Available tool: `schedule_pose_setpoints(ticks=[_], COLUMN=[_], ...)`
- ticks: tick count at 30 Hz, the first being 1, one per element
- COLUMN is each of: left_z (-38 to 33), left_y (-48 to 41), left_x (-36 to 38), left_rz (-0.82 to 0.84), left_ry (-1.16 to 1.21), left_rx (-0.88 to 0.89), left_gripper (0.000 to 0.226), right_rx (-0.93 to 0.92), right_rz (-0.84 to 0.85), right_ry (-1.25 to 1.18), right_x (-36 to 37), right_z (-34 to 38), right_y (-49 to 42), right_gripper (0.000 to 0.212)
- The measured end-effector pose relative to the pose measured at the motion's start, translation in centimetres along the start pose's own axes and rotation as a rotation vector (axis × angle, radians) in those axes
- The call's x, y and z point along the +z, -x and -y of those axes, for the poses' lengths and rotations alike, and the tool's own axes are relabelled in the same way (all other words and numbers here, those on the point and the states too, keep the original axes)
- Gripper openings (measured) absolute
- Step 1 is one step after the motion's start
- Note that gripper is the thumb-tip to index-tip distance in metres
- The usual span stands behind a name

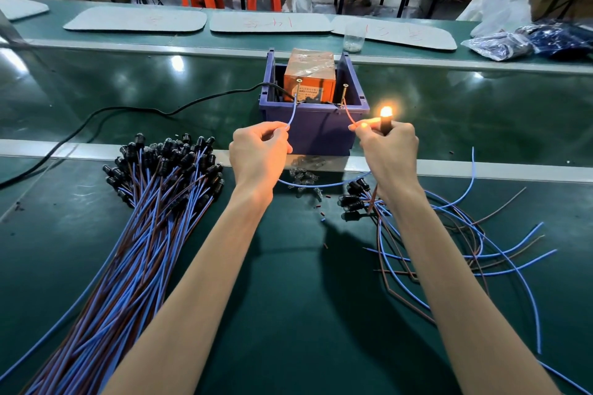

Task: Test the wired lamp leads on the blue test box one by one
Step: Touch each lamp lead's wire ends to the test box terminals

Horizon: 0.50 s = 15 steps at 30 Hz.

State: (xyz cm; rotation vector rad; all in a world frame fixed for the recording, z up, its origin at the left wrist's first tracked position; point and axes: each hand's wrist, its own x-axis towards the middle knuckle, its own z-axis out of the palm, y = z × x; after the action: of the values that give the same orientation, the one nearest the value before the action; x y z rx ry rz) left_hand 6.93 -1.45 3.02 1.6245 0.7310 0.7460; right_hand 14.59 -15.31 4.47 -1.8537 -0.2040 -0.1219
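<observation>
At frame centre, the left hand [258, 151] pinches the blue lead [292, 115] and the right hand [386, 146] grips the lit lamp [386, 120] with its brown lead [349, 117], each wire touching the blue test box [313, 128] contacts to complete the circuit.

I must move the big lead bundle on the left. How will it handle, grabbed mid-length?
The bundle likely droops and splays: its thin leads lie fanned out. The end crowded with black holders probably hangs heavier.
</observation>
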Motion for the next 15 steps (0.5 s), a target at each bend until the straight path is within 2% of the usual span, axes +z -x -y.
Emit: schedule_pose_setpoints(ticks=[6, 9, 11, 13, 15], left_z=[-0.7, -0.6, -0.5, -0.4, -0.8], left_y=[1.0, 2.7, 4.2, 5.5, 7.9], left_x=[0.1, 0.6, 0.9, 1.6, 2.6], left_rz=[0.022, 0.027, 0.037, 0.074, 0.183], left_ry=[0.056, 0.187, 0.291, 0.504, 0.657], left_rx=[-0.048, -0.150, -0.287, -0.503, -0.701], left_gripper=[0.020, 0.020, 0.016, 0.012, 0.018], right_rx=[0.013, -0.005, -0.025, -0.079, -0.171], right_rz=[0.030, 0.076, 0.138, 0.211, 0.164], right_ry=[0.024, 0.066, 0.146, 0.384, 0.791], right_x=[-0.2, -0.9, -1.9, -3.1, -4.4], right_z=[0.0, 0.4, 1.1, 1.9, 2.8], right_y=[0.7, 1.4, 1.4, 1.2, 1.1], right_gripper=[0.014, 0.018, 0.023, 0.032, 0.036])
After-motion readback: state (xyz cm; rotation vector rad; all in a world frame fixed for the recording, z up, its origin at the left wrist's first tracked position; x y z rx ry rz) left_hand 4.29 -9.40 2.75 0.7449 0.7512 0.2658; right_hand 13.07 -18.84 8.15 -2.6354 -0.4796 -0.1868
